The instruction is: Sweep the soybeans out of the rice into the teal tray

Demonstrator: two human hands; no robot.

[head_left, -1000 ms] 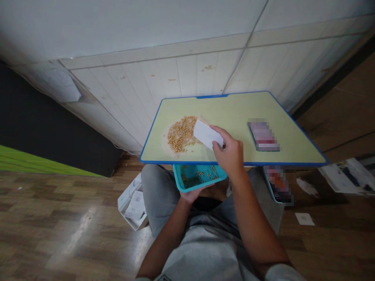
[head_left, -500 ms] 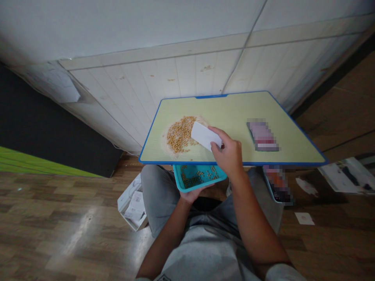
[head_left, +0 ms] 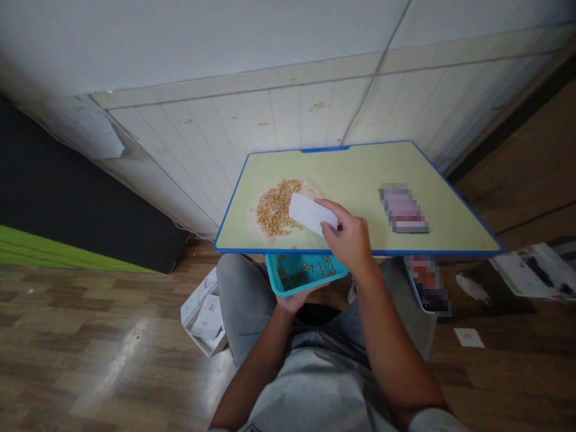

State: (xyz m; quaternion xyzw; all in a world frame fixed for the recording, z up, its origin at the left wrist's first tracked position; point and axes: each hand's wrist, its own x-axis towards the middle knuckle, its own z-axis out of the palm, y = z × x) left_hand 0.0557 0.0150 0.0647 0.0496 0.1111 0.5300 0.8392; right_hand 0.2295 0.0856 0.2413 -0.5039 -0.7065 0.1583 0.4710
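Note:
My right hand [head_left: 348, 237] grips a white card [head_left: 312, 214] by its right end, thumb on the near side. The card's far end is at the right edge of a pile of yellow soybeans [head_left: 273, 210], which lies over pale rice-like grains [head_left: 256, 227] on the left part of a small table [head_left: 355, 174]. Under the table's front edge, my left hand [head_left: 294, 300] supports a turquoise basket [head_left: 281, 292] from below, its fingers mostly hidden beneath. Some soybeans lie inside the basket, whose far side is covered by the tabletop.
A blurred-out flat object [head_left: 404, 209] lies on the table's right side. Another blurred device [head_left: 425, 285] rests on my right thigh. An open white box [head_left: 204, 321] stands on the floor at left. The panelled wall [head_left: 216, 132] rises behind the table.
The white card has moved slightly left with my right hand, and its far end now reaches a little further over the pile's edge. My left hand and the basket stay put.

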